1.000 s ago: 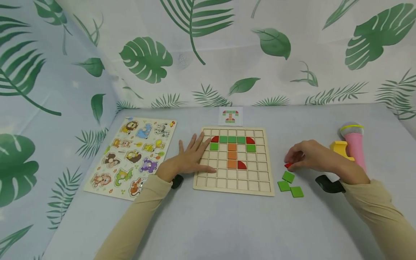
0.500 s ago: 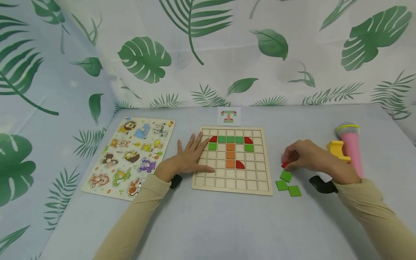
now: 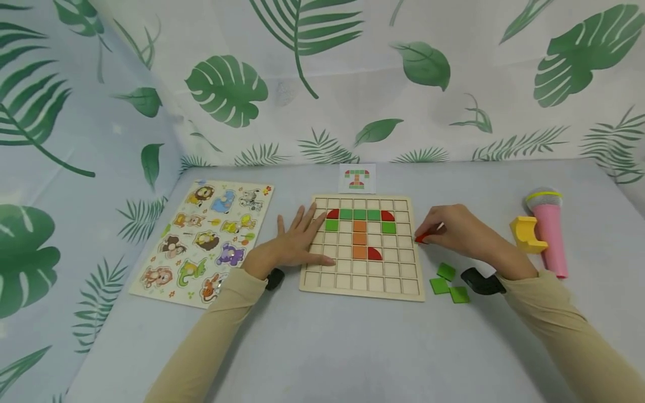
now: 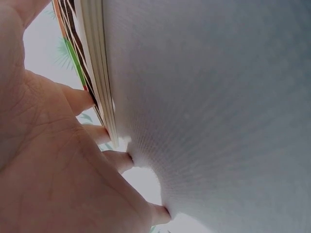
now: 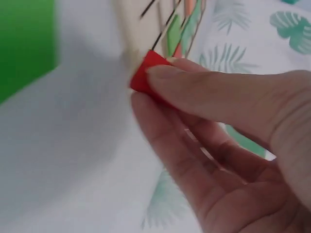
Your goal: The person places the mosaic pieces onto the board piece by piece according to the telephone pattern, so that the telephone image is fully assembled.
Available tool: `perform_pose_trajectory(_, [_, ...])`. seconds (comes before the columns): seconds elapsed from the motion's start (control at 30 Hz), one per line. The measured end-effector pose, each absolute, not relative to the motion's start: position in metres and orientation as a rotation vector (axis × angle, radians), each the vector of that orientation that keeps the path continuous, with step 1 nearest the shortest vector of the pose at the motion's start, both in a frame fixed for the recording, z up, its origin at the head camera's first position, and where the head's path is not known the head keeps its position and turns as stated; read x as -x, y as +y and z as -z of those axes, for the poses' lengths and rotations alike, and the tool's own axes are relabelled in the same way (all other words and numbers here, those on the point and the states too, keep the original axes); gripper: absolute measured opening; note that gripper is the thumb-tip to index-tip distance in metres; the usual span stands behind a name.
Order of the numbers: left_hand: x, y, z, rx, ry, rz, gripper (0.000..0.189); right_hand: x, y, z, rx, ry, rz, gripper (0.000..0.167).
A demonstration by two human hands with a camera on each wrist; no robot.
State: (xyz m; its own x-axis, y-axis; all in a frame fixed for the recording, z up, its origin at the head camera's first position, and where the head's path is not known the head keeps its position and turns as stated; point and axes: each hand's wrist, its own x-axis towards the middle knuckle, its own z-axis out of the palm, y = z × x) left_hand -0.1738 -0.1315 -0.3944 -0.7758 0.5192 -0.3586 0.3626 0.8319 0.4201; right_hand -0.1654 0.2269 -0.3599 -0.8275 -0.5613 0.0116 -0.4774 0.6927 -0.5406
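A wooden grid board (image 3: 353, 284) lies mid-table, with red, green and orange tiles set in some of its cells. My left hand (image 3: 292, 243) is spread at the board's left edge, its fingers straight, some of them on the wood. Just off the board's right edge, my right hand (image 3: 456, 232) pinches a red tile (image 5: 146, 73) between thumb and fingers. Inside the board, a red quarter-round tile (image 3: 374, 253) sits right of the lowest orange tile (image 3: 360, 253). Several loose green tiles (image 3: 445, 271) lie on the table, nearer me than the right hand.
A small pattern card (image 3: 357, 178) lies beyond the board. To the left is an animal puzzle board (image 3: 201, 240). A pink toy microphone (image 3: 550, 235) and a yellow curved block (image 3: 526, 234) lie at the right. A leaf-printed cloth backdrop (image 3: 327, 84) rises behind the table.
My right hand has lifted the red tile from beside the green tiles and carried it left and away from me to the board's right edge. The left hand stays in place.
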Motion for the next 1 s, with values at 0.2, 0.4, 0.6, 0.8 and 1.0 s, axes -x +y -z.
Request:
perform_pose_trajectory(0.2, [0.175,-0.131,0.395,-0.648,2.541,-0.464,0.111,0.170,0.191,0.348,1.013,2.719,0.904,0.017])
perform_pose_trajectory(0.4, [0.177,-0.130,0.398,-0.658,2.550,-0.459,0.112,0.174,0.155,0.348,1.179,2.657,0.992,0.017])
perform_pose_trajectory(0.6, [0.178,-0.130,0.400,-0.645,2.556,-0.440,0.111,0.172,0.130,0.359,1.252,2.601,1.031,0.012])
perform_pose_trajectory(0.8, [0.177,-0.130,0.397,-0.637,2.554,-0.439,0.111,0.170,0.120,0.373,1.264,2.545,1.073,0.011])
perform_pose_trajectory(1.0, [0.176,-0.130,0.399,-0.631,2.557,-0.434,0.111,0.171,0.114,0.382,1.281,2.500,1.078,0.010])
